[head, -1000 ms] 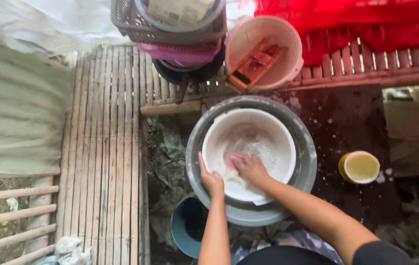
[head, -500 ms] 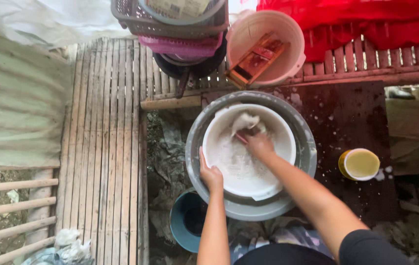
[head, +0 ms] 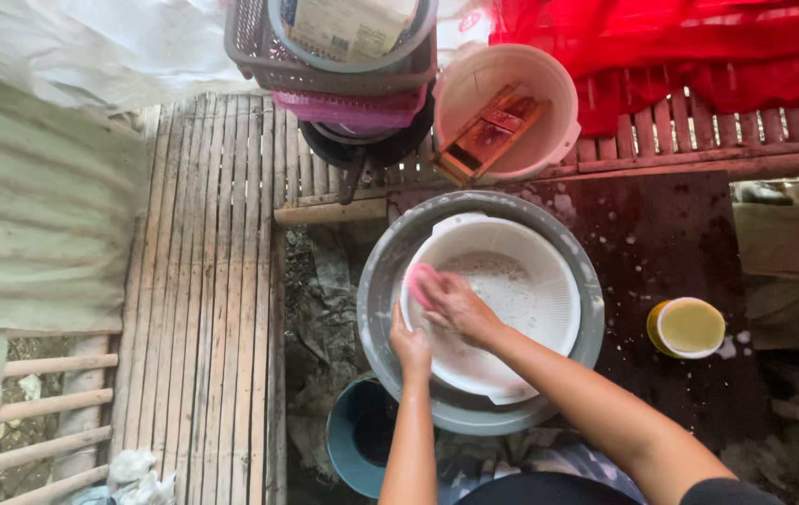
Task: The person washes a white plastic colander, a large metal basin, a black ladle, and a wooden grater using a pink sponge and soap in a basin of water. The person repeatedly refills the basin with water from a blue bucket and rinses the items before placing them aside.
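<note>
The right hand (head: 455, 304) is pressing a pink sponge (head: 421, 283) against the inner left wall of a white colander (head: 511, 281), with the fingers curled over the sponge and grasping it. The left hand (head: 410, 343) is gripping the colander's near-left rim, thumb over the edge, steadying it. Suds are showing on the colander's perforated bottom. The colander is sitting inside a grey basin (head: 381, 281), tilted a little toward the near side, and the basin is resting on a dark wet board (head: 670, 243) flecked with foam.

To the right, well apart from the basin, a yellow tub (head: 687, 327) is standing on the board. On the far side, a pale bucket (head: 474, 79) is holding a wooden grater (head: 493, 136). Left of it a grey basket (head: 259, 47) is stacked on a pink one and a dark pan. A blue pail (head: 348, 440) is sitting near the left forearm, partly under the basin. Bamboo slats (head: 203, 309) are running along the left.
</note>
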